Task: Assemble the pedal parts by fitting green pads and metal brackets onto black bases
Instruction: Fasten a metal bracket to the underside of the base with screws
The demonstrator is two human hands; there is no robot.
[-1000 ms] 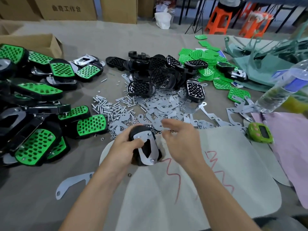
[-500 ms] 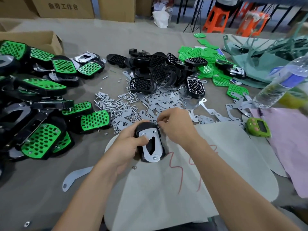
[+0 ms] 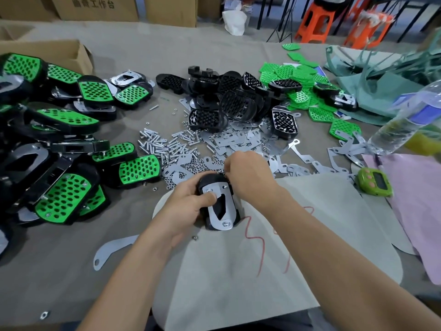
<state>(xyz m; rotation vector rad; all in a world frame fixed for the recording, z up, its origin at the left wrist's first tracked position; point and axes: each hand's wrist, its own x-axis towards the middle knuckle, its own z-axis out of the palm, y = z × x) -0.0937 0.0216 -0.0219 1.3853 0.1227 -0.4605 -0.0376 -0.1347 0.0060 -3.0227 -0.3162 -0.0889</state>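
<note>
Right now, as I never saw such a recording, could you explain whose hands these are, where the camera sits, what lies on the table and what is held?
No machine here: a person works with bare hands, and the one camera sits on their head, looking down. The left hand grips a black base with a metal bracket on it, thumb on the bracket. The right hand curls at its far edge; what it pinches is hidden. On the table lie finished pedals at the left; spare bases, loose green pads, screws and flat brackets behind; a bottle and green timer at the right.
</note>
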